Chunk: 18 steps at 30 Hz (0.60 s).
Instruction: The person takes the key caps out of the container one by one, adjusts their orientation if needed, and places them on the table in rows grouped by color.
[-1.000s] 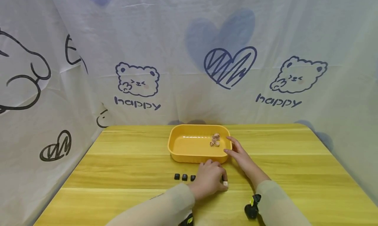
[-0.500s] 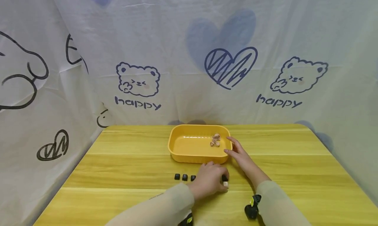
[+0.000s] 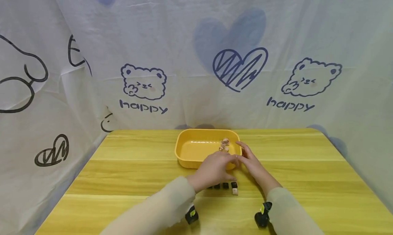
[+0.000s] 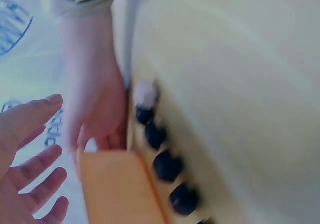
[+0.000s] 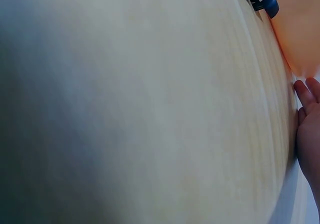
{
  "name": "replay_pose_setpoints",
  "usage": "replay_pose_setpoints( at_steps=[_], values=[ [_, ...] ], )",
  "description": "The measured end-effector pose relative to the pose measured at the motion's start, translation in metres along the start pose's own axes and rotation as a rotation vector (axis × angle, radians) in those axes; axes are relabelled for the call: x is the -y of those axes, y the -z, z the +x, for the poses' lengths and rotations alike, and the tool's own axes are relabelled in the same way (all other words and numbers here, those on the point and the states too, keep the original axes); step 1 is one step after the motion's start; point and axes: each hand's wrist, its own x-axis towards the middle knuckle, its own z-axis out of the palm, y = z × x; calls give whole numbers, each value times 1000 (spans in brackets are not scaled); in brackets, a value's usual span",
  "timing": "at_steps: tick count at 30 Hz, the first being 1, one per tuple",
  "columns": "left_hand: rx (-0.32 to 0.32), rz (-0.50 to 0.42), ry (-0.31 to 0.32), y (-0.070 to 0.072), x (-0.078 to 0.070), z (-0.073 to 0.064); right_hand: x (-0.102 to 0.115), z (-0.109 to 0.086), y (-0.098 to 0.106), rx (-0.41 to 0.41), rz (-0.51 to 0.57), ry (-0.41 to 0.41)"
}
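My left hand (image 3: 212, 168) is over the front right rim of a yellow plastic basin (image 3: 190, 153). In the left wrist view its fingers (image 4: 37, 169) are spread with nothing between them. My right hand (image 3: 254, 166) holds the basin's right end, fingertips at the rim. Just in front of the basin runs a row of black keycaps (image 3: 225, 185), its left part hidden by my left hand. A pale keycap (image 3: 235, 191) lies against the near side of the rightmost black one. Several beige keycaps (image 3: 225, 142) are gathered inside the basin at its right, partly covered by my left hand.
A yellow wood-grain table (image 3: 132, 177) carries everything. Behind it and at both sides hangs a white cloth (image 3: 184, 91) with printed bears and hearts. Black wrist cameras (image 3: 261, 219) are strapped below both sleeves.
My left hand has let go of the pale keycap and risen forward to the basin, uncovering black keycaps at the row's right. The right hand stays at the basin.
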Motion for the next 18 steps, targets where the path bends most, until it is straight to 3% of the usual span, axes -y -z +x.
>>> replay_pose_setpoints(
  at_steps=[6, 10, 18],
  values=[
    [-39, -25, 84, 7, 20, 16, 0, 1, 2, 11, 1, 8],
    [-36, -79, 146, 4, 35, 29, 0, 1, 1, 8, 14, 2],
    [-15, -224, 209, -8, 59, 47, 2, 2, 0, 3, 16, -3]
  ],
)
